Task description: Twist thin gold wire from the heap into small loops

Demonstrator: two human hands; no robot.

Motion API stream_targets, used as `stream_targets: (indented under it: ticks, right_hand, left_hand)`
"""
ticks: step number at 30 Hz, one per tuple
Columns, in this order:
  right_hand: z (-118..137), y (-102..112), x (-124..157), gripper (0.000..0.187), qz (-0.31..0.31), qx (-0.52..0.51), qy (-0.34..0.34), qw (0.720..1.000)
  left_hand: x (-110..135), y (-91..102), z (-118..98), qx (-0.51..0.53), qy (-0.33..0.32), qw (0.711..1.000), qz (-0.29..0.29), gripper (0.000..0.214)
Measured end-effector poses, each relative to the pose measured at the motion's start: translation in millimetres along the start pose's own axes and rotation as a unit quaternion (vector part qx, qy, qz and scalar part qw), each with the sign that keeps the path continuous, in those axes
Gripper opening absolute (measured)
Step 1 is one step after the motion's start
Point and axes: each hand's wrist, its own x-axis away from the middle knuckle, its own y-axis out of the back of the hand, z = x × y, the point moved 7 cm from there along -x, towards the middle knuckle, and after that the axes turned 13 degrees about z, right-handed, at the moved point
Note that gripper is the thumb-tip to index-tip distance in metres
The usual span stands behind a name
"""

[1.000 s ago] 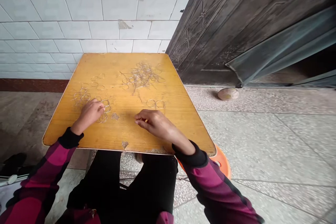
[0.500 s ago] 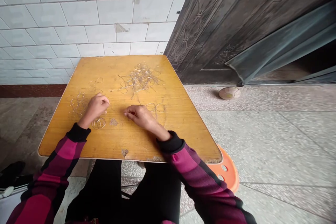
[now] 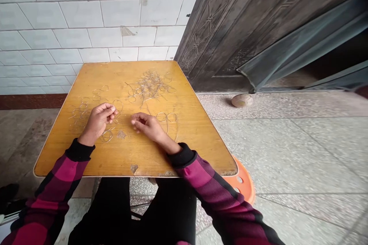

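My left hand (image 3: 99, 120) is over the left half of the table, thumb and fingers pinched on a thin wire loop (image 3: 122, 102) that stands up beyond the fingertips. Facing it, a little to the right, is my right hand (image 3: 147, 125), its fingers curled towards the thumb; whatever may be between them is too fine to make out. A small coil of wire rings (image 3: 107, 136) lies just below my left hand. Bent wire pieces (image 3: 82, 110) are scattered left of that hand. To the right of my right hand rests a wire piece with two round loops (image 3: 167, 116).
A tangled pile of wire (image 3: 152, 84) lies on the far part of the wooden table (image 3: 184, 160). White tiled wall (image 3: 120, 11) stands behind, a dark carved door (image 3: 212, 38) at right. An orange stool (image 3: 245, 183) shows under the right corner; a roundish object (image 3: 242, 100) sits by the door.
My left hand has turned, and the wire loop now shows beyond its fingertips. My right hand's fingers have shifted slightly. The whole view has swung a little to the right.
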Motion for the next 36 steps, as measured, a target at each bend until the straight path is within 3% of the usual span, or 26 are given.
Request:
stream_targets:
  ticks: [4,12,15,19,26,31,36]
  right_hand:
    - [3,-4,-1,0.035,0.017,-0.121,0.015,0.992]
    - [-2,-3,-1,0.033,0.023,-0.146,-0.019,0.989]
    - [-1,4,2,0.031,0.018,-0.097,-0.032,0.995]
    - [8,5,6,0.026,0.064,-0.013,-0.027,0.998]
    - [29,5,14,0.018,0.121,0.156,0.020,0.980]
    - [33,-5,16,0.014,0.190,0.227,0.023,0.955]
    - [35,-9,17,0.016,0.215,0.244,0.022,0.945]
  left_hand:
    - [4,-16.2,13,-0.002,0.012,1.000,0.005,0.021]
    - [7,-26.8,22,-0.014,0.040,0.998,0.040,0.021]
    - [6,-23.3,17,-0.059,0.020,0.997,0.049,0.025]
    - [3,-25.3,15,-0.117,-0.012,0.987,0.105,0.039]
    - [9,-42.7,40,-0.114,0.159,0.939,0.281,0.022]
    - [13,-51.1,45,-0.135,0.199,0.910,0.337,0.019]
    - [18,-58.2,46,-0.205,0.220,0.884,0.357,0.019]
